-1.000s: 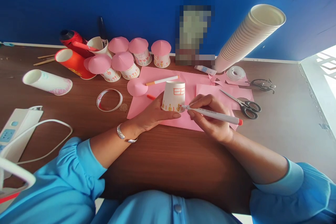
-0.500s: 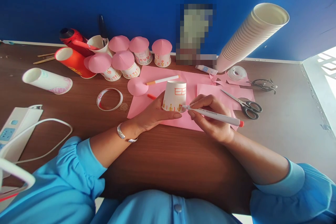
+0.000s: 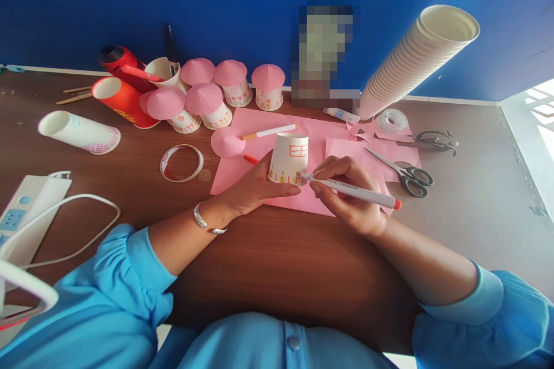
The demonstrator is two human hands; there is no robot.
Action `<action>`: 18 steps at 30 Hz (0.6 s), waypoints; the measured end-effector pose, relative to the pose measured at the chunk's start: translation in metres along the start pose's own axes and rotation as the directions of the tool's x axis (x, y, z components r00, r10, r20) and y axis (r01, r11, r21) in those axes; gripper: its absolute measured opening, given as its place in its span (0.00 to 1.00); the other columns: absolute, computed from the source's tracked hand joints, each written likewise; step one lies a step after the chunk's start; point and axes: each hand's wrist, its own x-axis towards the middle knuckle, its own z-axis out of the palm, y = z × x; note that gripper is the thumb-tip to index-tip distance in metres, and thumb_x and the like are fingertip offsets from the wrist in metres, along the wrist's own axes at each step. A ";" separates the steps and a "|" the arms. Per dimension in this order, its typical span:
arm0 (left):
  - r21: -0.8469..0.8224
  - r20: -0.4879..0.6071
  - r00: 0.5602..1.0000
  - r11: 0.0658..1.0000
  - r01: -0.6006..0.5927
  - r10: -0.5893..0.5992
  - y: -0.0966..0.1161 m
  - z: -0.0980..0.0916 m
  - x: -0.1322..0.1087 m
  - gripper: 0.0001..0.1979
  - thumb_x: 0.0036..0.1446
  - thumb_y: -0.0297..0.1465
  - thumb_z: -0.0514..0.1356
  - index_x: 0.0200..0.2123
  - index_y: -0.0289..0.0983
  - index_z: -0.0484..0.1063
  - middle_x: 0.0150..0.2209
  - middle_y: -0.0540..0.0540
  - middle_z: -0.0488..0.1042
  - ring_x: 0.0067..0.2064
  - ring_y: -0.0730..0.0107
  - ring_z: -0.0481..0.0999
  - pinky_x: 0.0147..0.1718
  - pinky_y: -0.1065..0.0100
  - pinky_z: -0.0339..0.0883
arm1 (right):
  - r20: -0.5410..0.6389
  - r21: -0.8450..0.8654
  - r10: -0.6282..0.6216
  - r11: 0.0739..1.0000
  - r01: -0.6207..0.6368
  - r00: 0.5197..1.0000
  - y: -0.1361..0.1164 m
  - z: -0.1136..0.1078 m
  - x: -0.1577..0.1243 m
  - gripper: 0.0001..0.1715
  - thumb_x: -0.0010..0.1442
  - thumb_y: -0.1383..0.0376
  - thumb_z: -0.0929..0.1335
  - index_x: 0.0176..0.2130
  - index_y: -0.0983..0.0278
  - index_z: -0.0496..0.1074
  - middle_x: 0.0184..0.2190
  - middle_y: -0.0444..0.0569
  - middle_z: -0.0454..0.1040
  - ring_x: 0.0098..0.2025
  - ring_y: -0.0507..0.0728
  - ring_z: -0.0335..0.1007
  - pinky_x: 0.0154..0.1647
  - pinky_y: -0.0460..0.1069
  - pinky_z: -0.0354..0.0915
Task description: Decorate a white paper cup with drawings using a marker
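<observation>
My left hand (image 3: 264, 185) is closed round an upside-down white paper cup (image 3: 288, 155), its thumb along the rim. A red window and a row of flowers are drawn on the cup. My right hand (image 3: 352, 199) grips a white felt-tip pen (image 3: 359, 190) with a red end, and the pen's tip meets the cup near its lower right edge. Beneath the hands lies pink paper (image 3: 255, 121). On it rest a pen with an orange end (image 3: 270, 131) and a pink paper cone (image 3: 228, 143). Part of a red-orange cap shows beside my left fingers.
Several decorated cups with pink cone tops (image 3: 203, 99) stand at the back left. A tall stack of paper cups (image 3: 415, 63) leans at the right, near scissors (image 3: 409, 176), clear tape (image 3: 392, 121) and glasses (image 3: 436, 141). A tape roll (image 3: 182, 163) and power strip (image 3: 26, 213) lie left.
The view has shifted very slightly. Both hands keep the same hold, with the pen tip still at the cup's lower right edge.
</observation>
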 end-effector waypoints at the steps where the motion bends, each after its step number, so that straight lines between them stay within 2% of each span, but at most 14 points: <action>1: 0.002 0.007 1.000 1.000 -0.003 0.003 0.000 0.000 0.000 0.28 0.49 0.32 0.79 0.52 0.43 0.74 0.47 0.46 0.80 0.52 0.58 0.79 0.53 0.56 0.71 | 0.003 0.000 0.000 1.000 0.000 1.000 0.000 0.000 0.000 0.07 0.67 0.69 0.73 0.37 0.58 0.72 0.28 0.44 0.78 0.29 0.53 0.74 0.27 0.51 0.68; 6: 0.012 0.040 0.999 1.000 -0.020 0.020 0.000 0.000 0.000 0.24 0.51 0.32 0.78 0.49 0.42 0.75 0.46 0.47 0.79 0.51 0.60 0.79 0.52 0.58 0.70 | 0.015 -0.005 -0.007 1.000 0.007 1.000 -0.001 0.000 0.000 0.07 0.67 0.70 0.73 0.38 0.59 0.72 0.30 0.45 0.79 0.29 0.53 0.75 0.27 0.51 0.68; 13: 0.030 0.042 0.999 0.999 -0.019 0.018 0.001 0.001 0.000 0.26 0.51 0.32 0.78 0.50 0.42 0.73 0.45 0.48 0.78 0.49 0.61 0.78 0.50 0.59 0.70 | 0.032 0.012 -0.005 1.000 0.005 0.999 -0.001 0.000 -0.001 0.07 0.67 0.72 0.72 0.39 0.60 0.72 0.31 0.45 0.79 0.33 0.54 0.78 0.31 0.50 0.71; 18: 0.030 0.037 0.999 1.000 -0.009 0.008 0.002 0.001 0.000 0.28 0.50 0.32 0.79 0.51 0.41 0.72 0.46 0.47 0.79 0.49 0.62 0.77 0.49 0.60 0.70 | 0.027 0.011 0.002 1.000 -0.002 1.000 0.000 0.000 -0.001 0.07 0.67 0.70 0.73 0.39 0.60 0.73 0.31 0.45 0.79 0.31 0.53 0.76 0.30 0.50 0.70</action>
